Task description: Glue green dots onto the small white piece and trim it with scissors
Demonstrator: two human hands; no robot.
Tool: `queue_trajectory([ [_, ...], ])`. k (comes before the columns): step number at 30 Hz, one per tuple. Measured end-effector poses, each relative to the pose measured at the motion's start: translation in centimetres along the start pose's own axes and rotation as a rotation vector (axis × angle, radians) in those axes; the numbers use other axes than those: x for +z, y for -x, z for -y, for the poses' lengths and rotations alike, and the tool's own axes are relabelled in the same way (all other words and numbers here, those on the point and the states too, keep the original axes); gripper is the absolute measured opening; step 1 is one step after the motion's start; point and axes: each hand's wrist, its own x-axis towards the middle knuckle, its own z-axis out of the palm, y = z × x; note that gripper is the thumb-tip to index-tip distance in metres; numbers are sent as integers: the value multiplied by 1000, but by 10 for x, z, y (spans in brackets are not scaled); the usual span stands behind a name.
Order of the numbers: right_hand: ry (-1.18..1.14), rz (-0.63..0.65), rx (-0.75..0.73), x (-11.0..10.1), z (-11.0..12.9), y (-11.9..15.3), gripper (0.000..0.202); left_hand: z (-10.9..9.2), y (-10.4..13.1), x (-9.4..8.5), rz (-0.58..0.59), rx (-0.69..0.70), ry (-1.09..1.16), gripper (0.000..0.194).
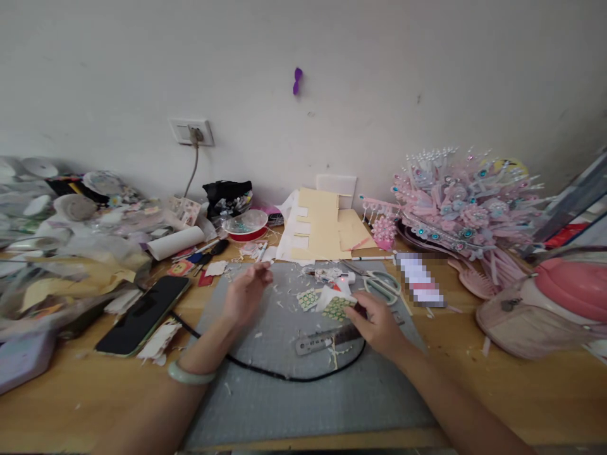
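Note:
My right hand (378, 318) is closed at the right of the grey cutting mat (265, 411), around the handle of what looks like a hot glue gun (349, 277). A black cord (289, 379) loops across the mat to this hand. Against its thumb is a small green-and-white patterned piece (337, 308); a similar patterned piece (308, 299) lies to its left. My left hand (247, 296) hovers over the mat's upper left, fingertips pinched together; what they hold, if anything, is too small to make out. Below the right hand lies a metal ruler (315, 343).
Scissors (384, 287) lie at the mat's upper right, with cut cream card (320, 221) behind. A phone (145, 316) and bagged supplies (80, 253) crowd the left. At right stand a pink beaded headpiece (459, 208), a comb (474, 281) and a pink bag (516, 325).

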Motion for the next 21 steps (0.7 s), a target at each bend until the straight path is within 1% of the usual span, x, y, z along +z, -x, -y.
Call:
queue_trajectory([
  [1, -22, -25, 29, -1, -1, -1, 15, -2, -4, -3, -90, 46, -10, 20],
  [2, -45, -37, 48, -2, -2, -2, 16, -2, -7, -5, -145, 69, -57, 18],
  [3, -68, -41, 59, -2, -2, -2, 17, -1, -9, -4, -132, 38, -136, 20],
  [5, -103, -21, 70, -1, -1, -3, 17, 3, -7, 0, -87, -4, -198, 28],
  [6, -115, -10, 80, 1, -1, -2, 18, 5, -4, 4, -43, -27, -297, 32],
  [7, -125, 0, 92, 2, 0, -2, 18, 7, -1, 8, 0, -55, -364, 33],
  [8, -135, 9, 107, 4, 0, -1, 19, 9, 3, 11, 47, -87, -384, 28],
  [9, -148, 16, 122, 5, 0, -1, 19, 11, 7, 15, 94, -123, -361, 22],
  [10, -164, 17, 138, 6, 0, -1, 19, 12, 10, 18, 147, -166, -308, 22],
  [12, -207, 19, 164, 9, 1, -1, 20, 14, 17, 23, 262, -270, -227, 37],
  [14, -236, 29, 185, 12, 1, -2, 21, 16, 22, 29, 350, -316, -239, 42],
  [18, -223, 95, 203, 17, 2, -2, 21, 20, 27, 39, 378, -329, -356, 34],
  [21, -188, 123, 201, 19, 2, -2, 26, 22, 28, 43, 322, -353, -323, 25],
])
